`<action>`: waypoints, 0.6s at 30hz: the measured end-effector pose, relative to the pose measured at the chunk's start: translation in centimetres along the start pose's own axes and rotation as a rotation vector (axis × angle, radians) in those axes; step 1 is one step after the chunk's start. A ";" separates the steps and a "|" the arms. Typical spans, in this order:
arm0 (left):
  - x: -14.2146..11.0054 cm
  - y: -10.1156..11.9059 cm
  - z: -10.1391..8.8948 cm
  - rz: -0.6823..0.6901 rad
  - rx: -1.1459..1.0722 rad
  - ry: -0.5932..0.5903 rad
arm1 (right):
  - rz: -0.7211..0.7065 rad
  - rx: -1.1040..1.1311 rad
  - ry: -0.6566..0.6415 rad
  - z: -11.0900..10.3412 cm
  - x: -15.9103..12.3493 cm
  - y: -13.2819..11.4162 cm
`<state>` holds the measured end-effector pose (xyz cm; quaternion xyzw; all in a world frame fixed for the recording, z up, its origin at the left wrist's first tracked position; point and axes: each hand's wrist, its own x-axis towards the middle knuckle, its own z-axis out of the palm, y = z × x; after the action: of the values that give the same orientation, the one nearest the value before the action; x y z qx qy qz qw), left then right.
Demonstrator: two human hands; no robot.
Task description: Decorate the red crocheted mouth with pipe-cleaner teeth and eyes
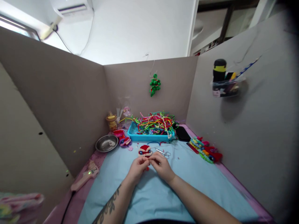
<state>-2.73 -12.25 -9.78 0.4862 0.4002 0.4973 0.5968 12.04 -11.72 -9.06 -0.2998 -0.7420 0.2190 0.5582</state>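
Note:
My left hand (pixel 138 168) and my right hand (pixel 161 166) meet over the blue cloth, fingertips pinched together. What they pinch is too small and too hidden by the fingers to make out. A bit of red (pixel 147 169) shows just below the left fingertips. Right beyond the hands lies a red fuzzy craft piece (pixel 145 148) with a pale wavy trim and blue eyes; its near side is partly covered by my fingers. Small silver scissors (pixel 163 152) rest on the cloth just past my right hand.
A blue tray (pixel 149 137) heaped with colourful pipe cleaners (pixel 158 123) stands at the back. To the left are a metal bowl (pixel 106 143) with small white pieces and a pink glue gun (pixel 85 178), its light on. Fuzzy craft pieces (pixel 205 149) lie right, near a black phone (pixel 182 133). Grey partitions surround the table.

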 end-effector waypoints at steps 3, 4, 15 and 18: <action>0.0 0.0 -0.1 -0.005 0.030 -0.001 | 0.028 0.003 0.007 -0.1 0.0 0.1; 0.0 0.0 -0.1 0.002 0.038 0.003 | 0.029 -0.003 0.010 -0.1 0.0 0.1; 0.2 0.1 0.1 0.144 0.189 0.113 | 0.047 -0.094 0.009 0.3 -0.1 0.6; 0.1 0.1 0.2 0.135 0.232 0.113 | -0.004 -0.123 0.006 0.2 -0.1 0.7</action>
<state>-2.56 -12.18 -9.63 0.5490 0.4544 0.5131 0.4784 12.02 -11.27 -9.67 -0.3328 -0.7530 0.1708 0.5414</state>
